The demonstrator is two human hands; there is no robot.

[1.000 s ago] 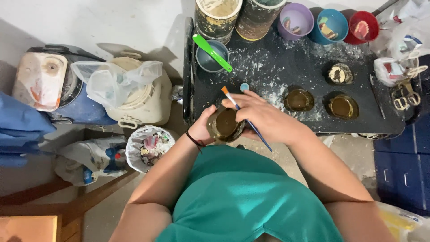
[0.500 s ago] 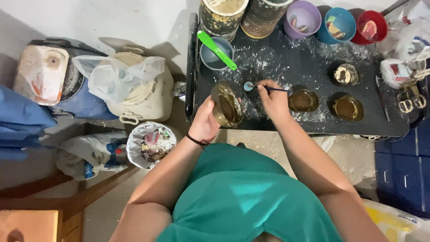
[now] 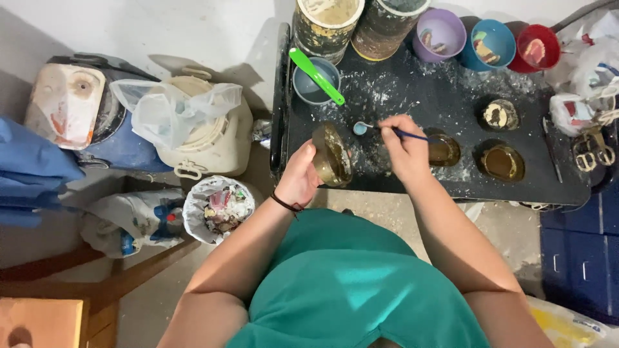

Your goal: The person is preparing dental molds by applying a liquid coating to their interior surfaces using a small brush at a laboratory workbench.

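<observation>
Our left hand (image 3: pixel 302 177) is wrapped around a small round brown dish (image 3: pixel 332 154), tipped on its side so its open face looks toward our right hand. It hangs just over the near edge of the black table (image 3: pixel 412 90).

Right of it, our right hand (image 3: pixel 405 145) has its fingers pinched together on a thin blue-handled brush (image 3: pixel 393 132). The brush tip sits in a tiny blue paint cap (image 3: pixel 360 128) on the table, just to the left of this hand and just past the dish.

We think the work is partway done. The dish in our left hand already looks shiny and brown, and the brush is at the cap, away from the dish. Just right of our right hand sit two more brown dishes (image 3: pixel 445 149) (image 3: pixel 501 161) that look coated, and one paler dish (image 3: pixel 500 115) sits farther back. We cannot tell if that one is finished.

Now the room for moving. Left of our left hand the table ends at a raised black rim (image 3: pixel 281 103), with a white bucket (image 3: pixel 200 138) down beside it. The gray cup with a green stick (image 3: pixel 316 80) stands past our left hand. Between our two hands the table is bare but dusty white. Past our right hand there is open table before the colored bowls (image 3: pixel 487 42). Far right, scissors (image 3: pixel 590 149) lie near the edge.
</observation>
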